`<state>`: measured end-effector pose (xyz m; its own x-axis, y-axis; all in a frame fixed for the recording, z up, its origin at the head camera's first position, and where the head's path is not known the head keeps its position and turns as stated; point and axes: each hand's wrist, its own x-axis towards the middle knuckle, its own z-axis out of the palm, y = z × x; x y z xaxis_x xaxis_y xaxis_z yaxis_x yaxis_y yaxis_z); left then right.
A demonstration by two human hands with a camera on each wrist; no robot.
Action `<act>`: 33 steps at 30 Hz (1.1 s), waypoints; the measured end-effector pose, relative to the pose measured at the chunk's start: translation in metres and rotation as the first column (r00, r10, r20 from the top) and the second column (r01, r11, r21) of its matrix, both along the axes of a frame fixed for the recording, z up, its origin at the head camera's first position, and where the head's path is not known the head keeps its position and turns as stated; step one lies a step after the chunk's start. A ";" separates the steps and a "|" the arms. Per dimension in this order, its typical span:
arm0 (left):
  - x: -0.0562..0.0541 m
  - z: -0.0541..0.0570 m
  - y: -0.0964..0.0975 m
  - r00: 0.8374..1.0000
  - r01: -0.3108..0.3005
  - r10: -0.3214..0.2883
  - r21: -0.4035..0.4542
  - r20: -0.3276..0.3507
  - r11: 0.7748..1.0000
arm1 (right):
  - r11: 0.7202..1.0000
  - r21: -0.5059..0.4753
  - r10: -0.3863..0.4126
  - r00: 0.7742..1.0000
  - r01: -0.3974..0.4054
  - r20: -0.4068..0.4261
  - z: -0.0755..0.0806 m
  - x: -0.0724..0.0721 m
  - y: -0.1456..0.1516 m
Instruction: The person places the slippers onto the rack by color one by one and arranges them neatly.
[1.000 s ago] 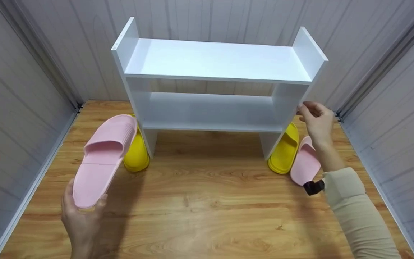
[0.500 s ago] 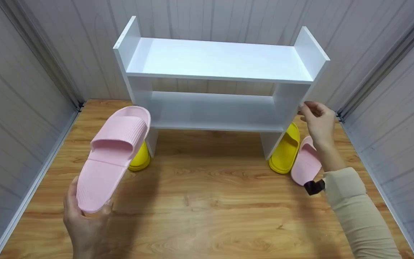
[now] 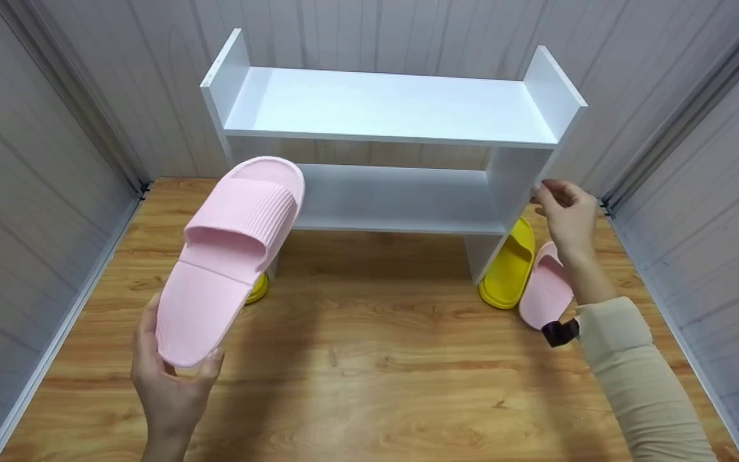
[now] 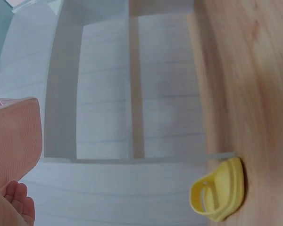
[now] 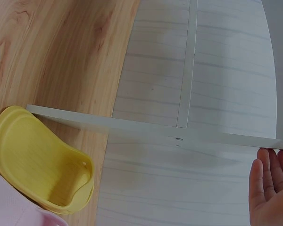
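Observation:
My left hand (image 3: 174, 391) grips a pink slipper (image 3: 206, 308) by its heel end, thumb on one side and fingers on the other. The slipper is held above the floor, tilted, its ribbed strap toward the shelf's left side. In the left wrist view, part of the slipper (image 4: 14, 141) and my curled fingertips show. My right hand (image 3: 568, 215) touches the right side panel of a white two-tier shelf (image 3: 376, 106). In the right wrist view, its fingers (image 5: 270, 174) look nearly straight, with their tips against the panel's outer face; the thumb is mostly hidden there.
A yellow slipper (image 3: 507, 273) and another pink slipper (image 3: 544, 292) lie on the wooden floor (image 3: 376, 372) right of the shelf. By its left leg another yellow slipper (image 4: 221, 190) is mostly hidden in the head view. Panelled walls (image 3: 36, 192) enclose the sides and back.
My left hand has moved rightward with the pink slipper, which has risen in view and now overlaps the shelf's left side, hiding more of the yellow slipper. My right hand has stayed in place.

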<state>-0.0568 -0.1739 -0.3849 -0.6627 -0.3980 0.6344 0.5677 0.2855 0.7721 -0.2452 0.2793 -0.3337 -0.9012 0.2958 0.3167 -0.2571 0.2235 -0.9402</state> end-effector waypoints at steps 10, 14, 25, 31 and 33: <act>-0.018 0.014 0.016 0.995 0.073 -0.071 0.030 -0.067 0.997 | 0.999 0.036 0.000 1.000 -0.001 0.024 0.002 0.002 -0.002; -0.026 0.019 0.022 0.995 0.071 -0.071 0.008 -0.068 0.997 | 1.000 0.014 0.002 1.000 -0.002 0.004 0.001 0.001 -0.002; -0.042 0.027 0.034 0.999 0.017 -0.019 -0.044 -0.046 0.999 | 0.999 0.029 0.013 1.000 -0.014 0.019 0.000 0.001 -0.003; -0.049 0.035 0.035 1.000 -0.027 0.026 -0.091 -0.004 0.995 | 1.000 0.019 0.013 1.000 -0.013 0.025 -0.001 -0.001 -0.004; -0.050 0.039 0.036 1.000 -0.024 0.025 -0.100 0.002 0.995 | 1.000 0.027 0.005 1.000 -0.006 0.029 -0.001 -0.002 -0.004</act>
<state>-0.1071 -0.1382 -0.3462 -0.6556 -0.3488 0.6697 0.5572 0.3750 0.7408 -0.2468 0.2751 -0.3350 -0.9115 0.2825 0.2988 -0.2316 0.2479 -0.9407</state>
